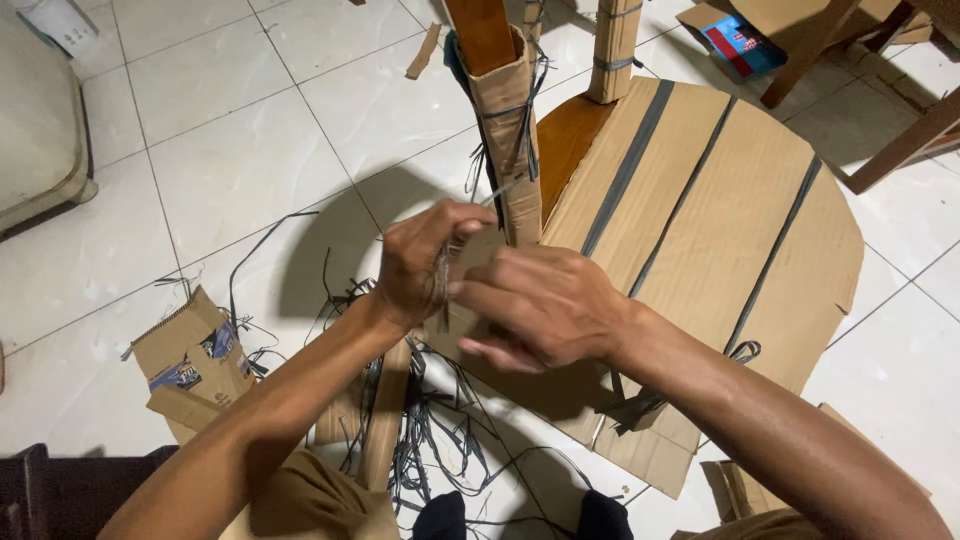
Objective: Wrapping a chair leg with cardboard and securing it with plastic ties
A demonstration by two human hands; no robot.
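A person bends over a wooden chair wrapped in cardboard, both hands meeting at the foot of a cardboard-sleeved chair post. The left hand is clenched around a thin grey plastic strap, which runs down through its fist; the right hand lies just beside it, fingers curled over the strap and touching the left hand's knuckles, though whether it actually pinches the strap cannot be told from here. Directly above the two hands the post rises, its cardboard sleeve bound with more dark strapping. To the right of the right hand spreads the cardboard-covered chair seat, crossed by three dark straps. Below the hands, between the forearms, a tangle of cut strap offcuts litters the white tiled floor. Off to the left of the left forearm sits a torn cardboard scrap with blue print. Far above and to the right of the hands lies a flattened cardboard box.
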